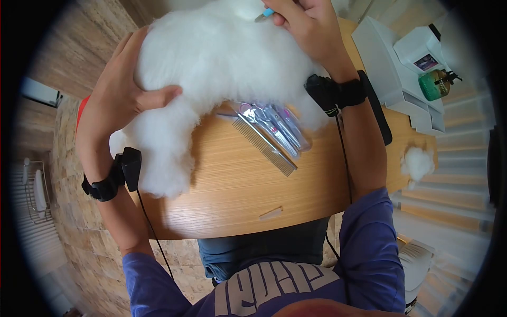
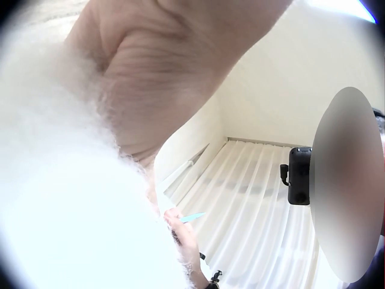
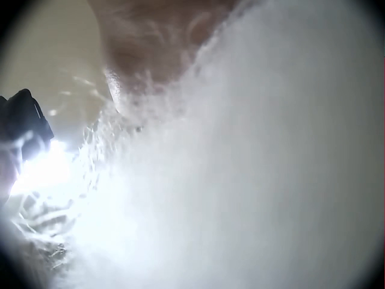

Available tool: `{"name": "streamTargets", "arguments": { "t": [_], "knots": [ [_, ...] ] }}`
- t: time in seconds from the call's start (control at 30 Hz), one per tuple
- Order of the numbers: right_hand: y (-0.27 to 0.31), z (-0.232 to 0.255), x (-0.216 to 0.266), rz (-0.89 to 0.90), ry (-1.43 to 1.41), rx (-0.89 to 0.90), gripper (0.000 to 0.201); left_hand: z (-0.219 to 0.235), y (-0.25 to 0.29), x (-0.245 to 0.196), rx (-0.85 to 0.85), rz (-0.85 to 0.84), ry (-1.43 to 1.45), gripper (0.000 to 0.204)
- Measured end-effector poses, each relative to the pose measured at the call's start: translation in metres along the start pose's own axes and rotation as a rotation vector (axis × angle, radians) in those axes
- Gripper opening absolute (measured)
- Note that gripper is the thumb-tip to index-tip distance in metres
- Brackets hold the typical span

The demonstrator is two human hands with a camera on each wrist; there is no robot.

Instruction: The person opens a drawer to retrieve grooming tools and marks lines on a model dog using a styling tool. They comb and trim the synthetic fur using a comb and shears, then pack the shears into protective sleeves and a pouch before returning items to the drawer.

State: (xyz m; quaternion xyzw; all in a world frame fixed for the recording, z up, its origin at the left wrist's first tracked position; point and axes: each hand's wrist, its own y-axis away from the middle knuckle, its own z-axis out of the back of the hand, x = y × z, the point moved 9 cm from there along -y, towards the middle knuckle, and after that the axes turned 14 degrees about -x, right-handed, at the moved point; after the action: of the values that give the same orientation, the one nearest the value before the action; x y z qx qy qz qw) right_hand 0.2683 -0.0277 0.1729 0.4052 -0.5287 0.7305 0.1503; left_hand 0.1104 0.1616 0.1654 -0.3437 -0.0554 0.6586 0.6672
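A thick-coated white dog (image 1: 211, 58) stands on the wooden table (image 1: 227, 195), its head out of view. My left hand (image 1: 113, 92) lies against its side, fingers spread over the fur and thumb pointing inward. At the top of the head view, my right hand (image 1: 311, 26) grips a tool with a light-blue handle (image 1: 268, 12) and a grey metal end close over the coat. That handle also sticks out of the right hand (image 2: 186, 238) in the left wrist view. White fur fills most of the right wrist view, partly hiding the hand (image 3: 162, 42).
Below the dog lie a metal comb (image 1: 264, 145) and a clear pouch of scissors (image 1: 280, 129). A small translucent piece (image 1: 271, 213) is near the front edge. At right are a white drawer unit (image 1: 377, 53), a green pump bottle (image 1: 434, 84) and a fur clump (image 1: 418, 162).
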Motion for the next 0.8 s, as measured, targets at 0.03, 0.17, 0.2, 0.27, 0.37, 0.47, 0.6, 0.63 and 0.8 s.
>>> {"name": "streamTargets", "arguments": {
  "t": [0.03, 0.17, 0.2, 0.27, 0.37, 0.47, 0.6, 0.63, 0.8],
  "knots": [
    [0.0, 0.0, -0.007, -0.035, -0.034, 0.025, 0.021, 0.0, 0.001, 0.001, -0.012, -0.005, -0.01, 0.097],
    [0.004, -0.008, -0.005, -0.06, -0.007, 0.154, 0.018, 0.001, 0.001, -0.005, 0.001, 0.01, 0.0, 0.097],
    [0.004, -0.01, -0.007, -0.059, -0.005, 0.153, 0.018, 0.0, 0.001, -0.003, 0.0, 0.008, 0.001, 0.097],
    [0.005, -0.017, -0.006, -0.024, -0.179, 0.16, 0.015, 0.001, 0.0, 0.003, -0.036, -0.024, -0.004, 0.097],
    [-0.001, -0.011, -0.001, -0.01, -0.201, 0.012, 0.013, 0.0, -0.002, 0.004, -0.023, -0.016, 0.006, 0.096],
    [0.001, -0.013, -0.009, -0.05, -0.091, 0.082, 0.016, 0.0, -0.003, 0.001, -0.015, 0.013, 0.019, 0.095],
    [0.004, -0.013, -0.006, -0.031, -0.042, 0.195, 0.018, 0.001, -0.003, -0.005, -0.018, -0.004, 0.006, 0.094],
    [0.006, -0.015, -0.008, -0.066, -0.091, 0.238, 0.02, 0.001, -0.002, -0.005, -0.019, 0.002, 0.002, 0.093],
    [0.012, -0.017, 0.003, -0.053, -0.033, 0.449, 0.023, -0.001, -0.004, -0.003, 0.023, 0.043, 0.005, 0.091]
  ]
}}
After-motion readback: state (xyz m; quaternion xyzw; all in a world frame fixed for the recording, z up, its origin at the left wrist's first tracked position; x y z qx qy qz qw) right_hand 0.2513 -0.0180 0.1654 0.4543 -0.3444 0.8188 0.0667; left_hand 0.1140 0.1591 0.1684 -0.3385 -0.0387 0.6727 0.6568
